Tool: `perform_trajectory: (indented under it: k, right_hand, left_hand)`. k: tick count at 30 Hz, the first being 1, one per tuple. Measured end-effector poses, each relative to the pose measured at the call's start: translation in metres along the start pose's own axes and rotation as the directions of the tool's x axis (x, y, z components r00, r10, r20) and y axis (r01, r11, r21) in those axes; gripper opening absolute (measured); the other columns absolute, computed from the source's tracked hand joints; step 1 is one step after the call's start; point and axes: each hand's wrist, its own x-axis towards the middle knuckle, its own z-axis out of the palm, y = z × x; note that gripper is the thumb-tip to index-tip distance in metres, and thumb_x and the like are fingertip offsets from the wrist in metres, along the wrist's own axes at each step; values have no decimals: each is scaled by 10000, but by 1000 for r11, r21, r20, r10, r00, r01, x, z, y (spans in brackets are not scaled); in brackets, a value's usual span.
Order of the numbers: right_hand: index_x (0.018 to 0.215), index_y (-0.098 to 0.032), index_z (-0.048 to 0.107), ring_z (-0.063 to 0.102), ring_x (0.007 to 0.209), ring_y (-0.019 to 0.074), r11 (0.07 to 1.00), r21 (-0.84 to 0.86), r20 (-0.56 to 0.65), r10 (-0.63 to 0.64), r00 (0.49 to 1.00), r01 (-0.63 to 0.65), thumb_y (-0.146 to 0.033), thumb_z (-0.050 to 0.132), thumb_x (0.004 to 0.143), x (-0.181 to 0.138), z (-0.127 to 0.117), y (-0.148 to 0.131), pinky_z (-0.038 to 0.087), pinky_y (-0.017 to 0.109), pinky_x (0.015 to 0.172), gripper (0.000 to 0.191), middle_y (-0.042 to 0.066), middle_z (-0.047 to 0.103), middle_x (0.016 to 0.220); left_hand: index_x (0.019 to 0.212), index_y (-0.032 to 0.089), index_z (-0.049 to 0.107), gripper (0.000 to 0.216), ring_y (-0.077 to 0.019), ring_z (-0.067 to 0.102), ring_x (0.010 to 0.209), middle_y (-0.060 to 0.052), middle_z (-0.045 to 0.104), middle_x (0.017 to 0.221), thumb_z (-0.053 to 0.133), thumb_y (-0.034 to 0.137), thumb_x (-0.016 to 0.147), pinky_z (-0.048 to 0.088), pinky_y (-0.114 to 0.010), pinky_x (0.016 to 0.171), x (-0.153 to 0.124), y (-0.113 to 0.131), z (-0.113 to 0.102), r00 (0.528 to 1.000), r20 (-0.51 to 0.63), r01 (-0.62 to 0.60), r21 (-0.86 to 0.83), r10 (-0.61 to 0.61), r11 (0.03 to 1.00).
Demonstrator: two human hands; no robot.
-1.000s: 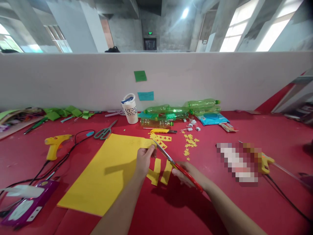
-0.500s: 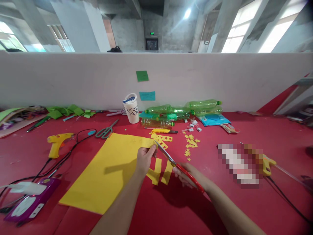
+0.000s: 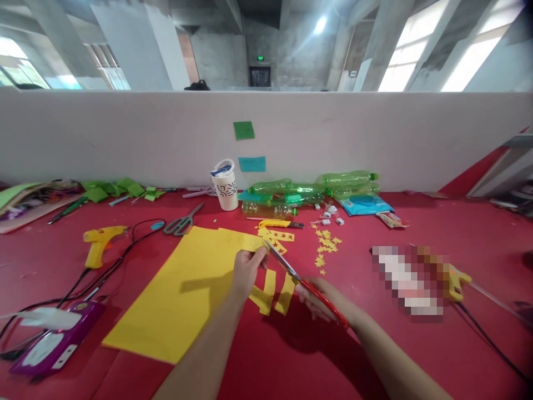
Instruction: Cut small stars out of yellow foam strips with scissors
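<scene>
Pinching the yellow sheet on the red table, left hand gripped its far edge | right hand stayed closed on red scissors, blades barely parted at that edge | little changed in a second; cut still underway, strips hanging

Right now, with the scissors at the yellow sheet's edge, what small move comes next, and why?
Probably close the red-handled scissors in the right hand to lengthen the cut: the blades meet the yellow sheet just where the left hand pinches its edge, beside strips already cut.
</scene>
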Motion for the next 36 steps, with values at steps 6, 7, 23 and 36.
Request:
perform_trajectory:
  k: [6, 7, 23, 36]
  right_hand:
    - [694, -184, 450, 321, 312, 45, 999, -31, -20, 16, 1000, -16, -488, 453, 799, 0, 0, -2, 384, 192, 390, 321, -86, 359, 446]
    - [694, -184, 450, 319, 311, 45, 999, -37, -20, 17, 1000, -18, -489, 452, 799, 0, 0, -2, 381, 191, 387, 323, -86, 357, 444]
    - [666, -188, 425, 314, 303, 42, 998, -54, -30, 27, 999, -29, -495, 447, 799, 0, 0, -3, 375, 181, 373, 335, -88, 341, 427]
    - [658, -188, 436, 336, 306, 52, 996, -70, -57, 45, 997, -49, -517, 457, 785, 2, 0, 2, 361, 184, 356, 353, -84, 347, 419]
  left_hand:
    - [561, 128, 589, 255, -90, 473, 438, 2, 542, 479, 543, 318, 726, 377, -218, 478, 1, 0, 0, 1000, 10, 9, -7, -9, 1000]
    - [563, 128, 589, 255, -90, 473, 438, 1, 542, 482, 543, 319, 726, 377, -217, 477, 1, 1, 0, 1000, 7, 9, -8, -9, 1000]
    - [563, 122, 602, 247, -90, 473, 430, -8, 547, 484, 552, 315, 709, 378, -218, 466, 1, 0, -2, 1000, 6, 27, -11, -27, 1000]
    - [580, 126, 592, 213, -86, 478, 416, 4, 558, 492, 562, 303, 695, 376, -217, 454, 3, -4, -3, 999, 2, 41, -29, -41, 999]
